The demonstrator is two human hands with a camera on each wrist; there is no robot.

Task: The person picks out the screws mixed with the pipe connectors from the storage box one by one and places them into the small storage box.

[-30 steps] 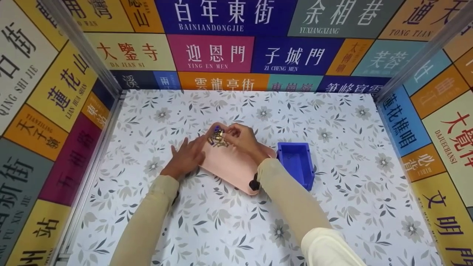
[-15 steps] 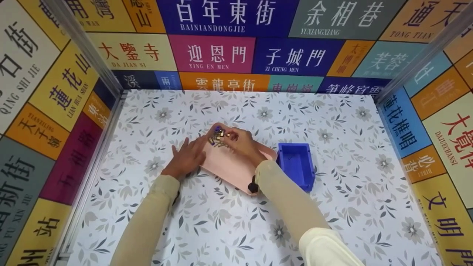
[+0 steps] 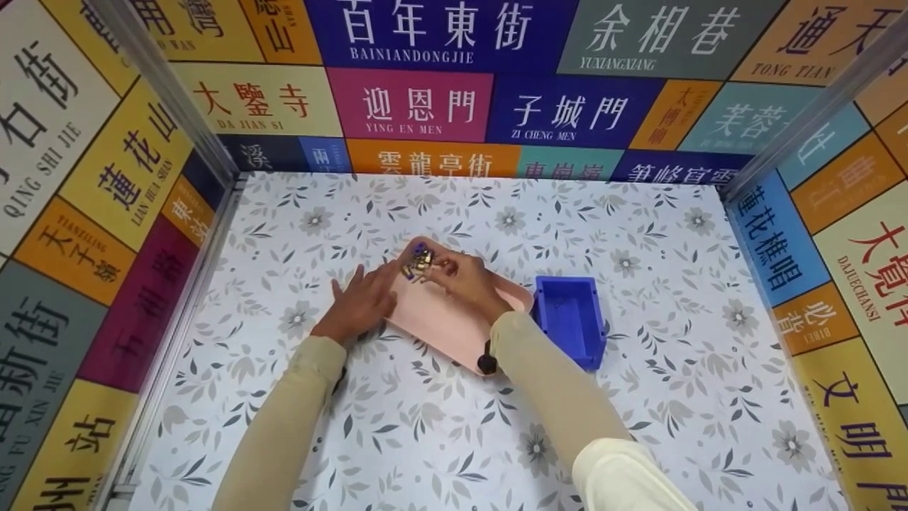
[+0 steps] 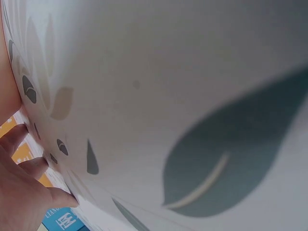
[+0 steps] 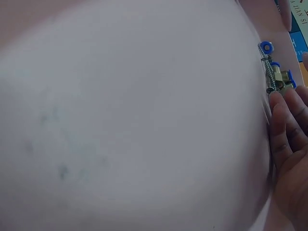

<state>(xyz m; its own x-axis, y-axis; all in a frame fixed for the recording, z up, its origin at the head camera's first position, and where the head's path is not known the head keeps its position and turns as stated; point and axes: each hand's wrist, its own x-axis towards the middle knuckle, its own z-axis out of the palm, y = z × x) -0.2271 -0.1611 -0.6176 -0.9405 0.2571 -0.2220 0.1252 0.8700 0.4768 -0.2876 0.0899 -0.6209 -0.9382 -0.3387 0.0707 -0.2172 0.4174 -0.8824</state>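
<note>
A pink tray (image 3: pixel 443 323) lies on the flower-patterned table. At its far corner sits a small heap of brass fittings (image 3: pixel 417 261) with blue caps, also seen in the right wrist view as fittings (image 5: pixel 275 77) at the tray's edge (image 5: pixel 144 120). My right hand (image 3: pixel 462 278) is curled over the heap, its fingertips (image 5: pixel 279 103) pinching at the brass pieces. My left hand (image 3: pixel 362 301) lies flat with straight fingers against the tray's left edge; its fingers (image 4: pixel 24 183) rest on the table cover.
A blue open bin (image 3: pixel 571 312) stands just right of the tray, close to my right forearm. Walls covered in coloured signs (image 3: pixel 425 106) enclose the table on three sides. The patterned table cover (image 3: pixel 425 440) stretches toward me.
My right hand has dropped a little and curled in closer onto the heap of fittings. The left hand, tray and bin have stayed put.
</note>
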